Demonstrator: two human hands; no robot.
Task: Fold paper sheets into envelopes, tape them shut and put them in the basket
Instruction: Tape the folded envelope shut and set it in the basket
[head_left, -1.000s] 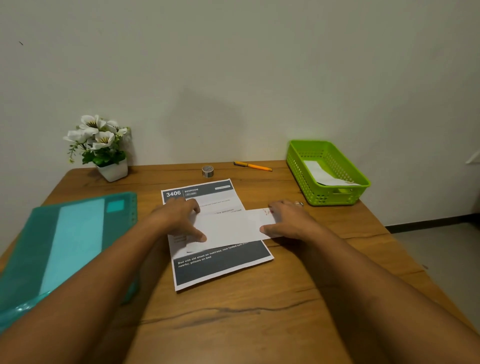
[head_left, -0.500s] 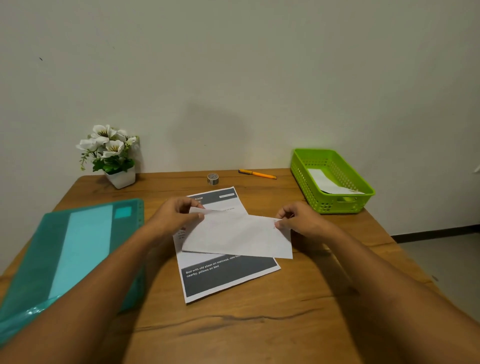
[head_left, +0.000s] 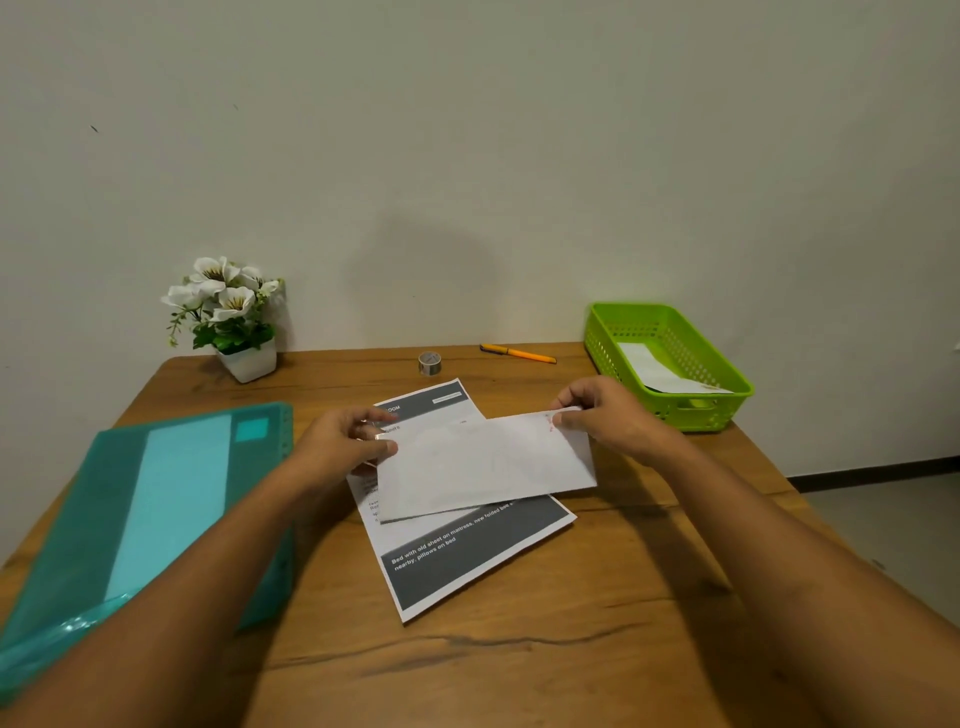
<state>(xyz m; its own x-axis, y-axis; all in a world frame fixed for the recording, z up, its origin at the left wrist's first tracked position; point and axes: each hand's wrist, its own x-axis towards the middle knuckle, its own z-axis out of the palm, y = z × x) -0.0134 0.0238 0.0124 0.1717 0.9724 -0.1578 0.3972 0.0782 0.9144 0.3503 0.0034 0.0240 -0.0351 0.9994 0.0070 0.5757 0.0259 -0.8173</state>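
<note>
Between both hands (head_left: 613, 421), folded sheet (head_left: 485, 465) crosswise.

We see a wooden desk (head_left: 519, 649) against a pale wall (head_left: 467, 156); at ten o'clock a white pot of flowers (head_left: 228, 317), at eight a teal folder (head_left: 150, 509), at one an orange pen (head_left: 518, 353)

Both bare forearms reach forward and converge, the left hand (head_left: 340, 447) pinching the upper left corner of a folded white paper envelope (head_left: 485, 465) between thumb and curled fingers, the right hand (head_left: 605, 415) pinching its upper right corner likewise, knuckles up, wrists level.
</note>
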